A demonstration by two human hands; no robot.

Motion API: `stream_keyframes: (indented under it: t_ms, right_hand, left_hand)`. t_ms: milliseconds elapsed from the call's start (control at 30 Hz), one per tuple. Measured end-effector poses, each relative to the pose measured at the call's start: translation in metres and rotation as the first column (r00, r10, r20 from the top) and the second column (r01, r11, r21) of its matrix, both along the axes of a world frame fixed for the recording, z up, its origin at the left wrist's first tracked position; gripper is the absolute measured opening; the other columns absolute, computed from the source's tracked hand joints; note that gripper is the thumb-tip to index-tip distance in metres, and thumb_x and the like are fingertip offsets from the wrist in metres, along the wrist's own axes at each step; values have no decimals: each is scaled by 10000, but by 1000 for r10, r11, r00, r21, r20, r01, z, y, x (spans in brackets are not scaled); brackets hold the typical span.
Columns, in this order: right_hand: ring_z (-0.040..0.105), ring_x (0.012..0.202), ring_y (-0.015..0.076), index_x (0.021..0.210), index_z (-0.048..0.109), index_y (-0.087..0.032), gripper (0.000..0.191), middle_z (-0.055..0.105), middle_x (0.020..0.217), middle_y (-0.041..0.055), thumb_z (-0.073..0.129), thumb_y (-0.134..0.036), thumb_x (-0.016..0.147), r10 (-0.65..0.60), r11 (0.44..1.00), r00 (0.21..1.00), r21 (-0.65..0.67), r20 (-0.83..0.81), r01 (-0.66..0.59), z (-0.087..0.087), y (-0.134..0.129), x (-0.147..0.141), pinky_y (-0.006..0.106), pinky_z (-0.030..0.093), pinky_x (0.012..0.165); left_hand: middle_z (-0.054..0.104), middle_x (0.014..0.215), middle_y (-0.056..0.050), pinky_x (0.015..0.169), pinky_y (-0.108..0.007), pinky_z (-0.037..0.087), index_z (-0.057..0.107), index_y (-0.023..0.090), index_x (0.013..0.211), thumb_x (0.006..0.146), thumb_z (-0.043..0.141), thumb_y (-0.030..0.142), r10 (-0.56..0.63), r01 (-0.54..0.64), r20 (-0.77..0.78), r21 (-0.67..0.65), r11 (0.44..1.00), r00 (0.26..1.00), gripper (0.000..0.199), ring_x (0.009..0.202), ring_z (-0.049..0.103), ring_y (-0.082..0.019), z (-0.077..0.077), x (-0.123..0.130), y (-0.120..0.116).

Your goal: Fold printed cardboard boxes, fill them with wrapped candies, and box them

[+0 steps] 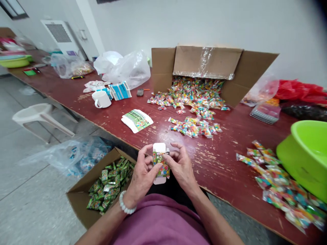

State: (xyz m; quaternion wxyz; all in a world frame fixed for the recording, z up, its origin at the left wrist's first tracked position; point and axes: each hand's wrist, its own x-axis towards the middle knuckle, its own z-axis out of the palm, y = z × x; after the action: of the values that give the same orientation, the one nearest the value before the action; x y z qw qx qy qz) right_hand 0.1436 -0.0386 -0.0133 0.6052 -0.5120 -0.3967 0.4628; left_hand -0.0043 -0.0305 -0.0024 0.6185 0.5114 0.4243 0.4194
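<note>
Between my two hands is a small printed candy box [160,165], green and colourful, with white end flaps standing out at top and bottom. My left hand [145,170] grips its left side, thumb across the front. On the right side my right hand [180,165] holds it too, thumb pressed on the printed face. Just beyond, on the table, lies a stack of flat printed cartons [137,120]. Wrapped candies [194,127] form a small pile behind my right hand. Below my left forearm stands a cardboard box [84,207] holding many small green packs [109,183].
A large cardboard box [206,61] lies on its side, spilling wrapped candies onto the red table [217,156]. At right are a lime-green basin [304,153] and more candies [281,187]. A white mug [101,99] and plastic bags [127,69] sit left. A white stool [38,114] stands on the floor.
</note>
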Motion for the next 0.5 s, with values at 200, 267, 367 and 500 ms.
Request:
stream_keyframes:
  t_ms: [200,267,367,500]
  right_hand:
    - [594,704,142,942,671,-188,265,669,806,10,689,-436,848,41,999,999,28,-26,-41,-5,-2,-5,257,483,653]
    - [563,655,128,863,681,-173,311,648,746,1,686,-483,844,89,995,993,-43,-76,-92,-5,0,1,250,465,621]
    - [508,567,100,773,666,-161,355,610,659,-20,763,-502,764,173,973,974,-128,-147,-193,-3,4,11,228,418,552]
    - [545,599,103,1003,683,-207,381,644,721,-35,812,-436,728,266,960,954,-47,-138,-275,0,8,23,216,426,564]
  left_hand:
    - [676,1193,-73,814,-312,546,542,249,1218,846,700,311,-75,76,49,-27,997,996,409,937,676,-203,1,-3,2]
    - [689,1110,-64,774,-311,540,550,235,1159,856,690,312,-151,162,123,-85,983,981,343,866,672,-192,1,-7,5]
    - [685,994,-39,733,-278,513,567,226,1120,864,681,314,-216,232,133,-111,966,967,294,808,644,-166,1,-11,8]
    - [673,994,-36,778,-267,499,597,218,1100,866,685,314,-251,253,49,-45,966,967,268,894,627,-176,3,-14,8]
